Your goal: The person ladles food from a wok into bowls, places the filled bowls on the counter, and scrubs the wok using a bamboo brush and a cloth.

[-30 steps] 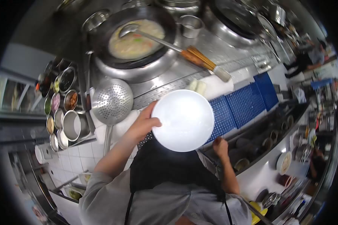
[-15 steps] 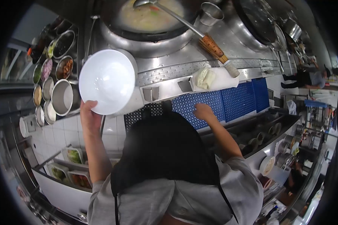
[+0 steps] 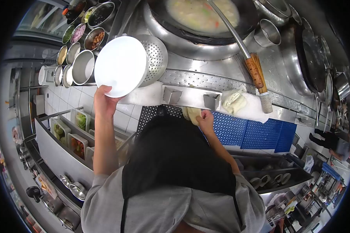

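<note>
My left hand (image 3: 106,101) grips the lower rim of a white bowl (image 3: 121,66), which covers part of a perforated steel strainer (image 3: 156,58). In front of my apron, my right hand (image 3: 205,120) is closed on a pale cloth (image 3: 192,115) at the counter's edge. A ladle with a wooden handle (image 3: 254,72) rests across a wok (image 3: 256,23) of pale soup (image 3: 204,13). Beside a bamboo brush (image 3: 265,97), another pale cloth (image 3: 234,101) lies on a white towel (image 3: 252,108).
Steel bowls of ingredients (image 3: 94,38) stand at the upper left. Below them is an open drawer with food tubs (image 3: 77,145). A steel cup (image 3: 267,33) and a second wok (image 3: 313,58) are on the right. Farther right, a person (image 3: 340,147) stands.
The bowl has moved left from in front of my apron, over beside the strainer. My right hand has come to the counter's edge and now holds a cloth. The view has shifted.
</note>
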Motion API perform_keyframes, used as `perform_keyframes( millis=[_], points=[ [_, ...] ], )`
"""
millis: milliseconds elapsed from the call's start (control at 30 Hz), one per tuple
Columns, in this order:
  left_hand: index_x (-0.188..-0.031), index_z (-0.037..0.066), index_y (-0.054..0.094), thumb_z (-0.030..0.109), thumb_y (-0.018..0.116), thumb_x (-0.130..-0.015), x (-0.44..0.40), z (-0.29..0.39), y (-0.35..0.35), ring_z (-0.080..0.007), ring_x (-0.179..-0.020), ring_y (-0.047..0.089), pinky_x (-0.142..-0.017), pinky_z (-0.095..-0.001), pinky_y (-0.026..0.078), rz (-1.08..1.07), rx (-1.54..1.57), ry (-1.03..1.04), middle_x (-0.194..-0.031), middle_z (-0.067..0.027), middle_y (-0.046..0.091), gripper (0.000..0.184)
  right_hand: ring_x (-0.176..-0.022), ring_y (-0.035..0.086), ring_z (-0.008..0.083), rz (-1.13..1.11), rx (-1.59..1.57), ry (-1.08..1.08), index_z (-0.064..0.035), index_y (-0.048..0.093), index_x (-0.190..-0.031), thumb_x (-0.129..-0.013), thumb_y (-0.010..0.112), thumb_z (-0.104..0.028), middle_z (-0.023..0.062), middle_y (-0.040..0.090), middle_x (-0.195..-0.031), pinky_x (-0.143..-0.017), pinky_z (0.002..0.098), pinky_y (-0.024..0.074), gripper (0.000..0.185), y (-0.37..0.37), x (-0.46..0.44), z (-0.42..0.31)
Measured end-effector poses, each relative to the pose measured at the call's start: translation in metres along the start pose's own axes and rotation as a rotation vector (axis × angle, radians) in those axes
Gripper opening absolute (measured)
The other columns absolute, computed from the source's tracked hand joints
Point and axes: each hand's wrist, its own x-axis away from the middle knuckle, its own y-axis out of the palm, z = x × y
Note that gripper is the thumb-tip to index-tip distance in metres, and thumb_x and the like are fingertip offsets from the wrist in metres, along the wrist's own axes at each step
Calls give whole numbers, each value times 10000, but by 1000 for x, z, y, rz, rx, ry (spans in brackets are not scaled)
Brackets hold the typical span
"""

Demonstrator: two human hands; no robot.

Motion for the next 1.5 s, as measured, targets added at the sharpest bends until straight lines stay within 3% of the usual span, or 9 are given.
perform_keyframes(
  millis=[133,233,500,633,700,800,900,1067,1500],
  points=[
    [-1372,-38,409,146,590,-722,-6,2,-7,-368,-1087,642,-813,-484,595,-51,22,8,-1293,-202,567,699,-593,444,154,233,16,-116,-62,498,-744,-714,599,53,31,463,-649,-546,312,376,156,6,24,-26],
    [-1391,-28,387,141,580,-716,-9,2,-12,-369,-1089,644,-831,-488,599,-29,38,32,-1289,-208,566,723,-635,492,260,277,419,-802,-58,501,-734,-703,595,94,89,504,-695,-574,355,405,181,-2,21,-76],
    [-1439,-57,350,122,550,-701,-18,-1,-21,-384,-1267,525,-1050,-525,456,-167,268,14,-1401,-214,493,785,-857,606,336,73,597,-939,-12,615,-848,-773,635,-11,150,629,-878,-739,435,499,78,-58,18,-199],
    [-1438,-59,356,115,550,-723,-14,0,-22,-368,-1305,489,-1105,-488,408,-161,321,52,-1413,-209,486,761,-1012,575,389,555,1265,-991,15,596,-1150,-853,675,-187,196,631,-1055,-815,462,500,367,-106,-73,-310],
    [-1441,-57,354,115,551,-736,-12,-5,-22,-365,-1311,484,-1112,-486,402,-162,330,57,-1416,-204,486,752,-1092,575,473,288,1274,-458,-3,548,-1289,-863,653,-128,258,642,-1113,-893,485,493,456,-124,-130,-306],
    [-1448,-56,348,144,557,-771,-4,-11,-19,-357,-1314,483,-1106,-484,408,-158,337,88,-1417,-191,489,736,-1105,590,484,-58,1083,-242,-63,453,-1427,-863,648,-137,307,632,-1135,-934,520,482,602,-134,-182,-307],
    [-1454,-41,351,164,556,-782,-1,-15,-22,-349,-1313,486,-1102,-481,413,-153,381,89,-1416,-184,491,732,-1111,593,482,-20,956,-342,-118,389,-1491,-875,617,-119,344,626,-1110,-973,521,453,657,-139,-179,-311],
    [-1462,9,379,457,494,-941,10,-15,-19,-308,-1308,497,-1088,-440,408,-167,369,121,-1431,-151,500,696,-490,631,250,73,759,-287,-60,383,-1494,-905,602,-117,207,662,-761,-516,386,505,630,-155,-183,-316],
    [-1447,28,397,485,475,-932,-7,-8,-9,-292,-1289,516,-1051,-439,438,-50,339,214,-1406,-140,523,693,-460,498,118,-393,-629,371,-95,568,-1156,-1040,488,-277,-4,517,-653,-406,291,453,230,-113,-141,-318]
  ],
)
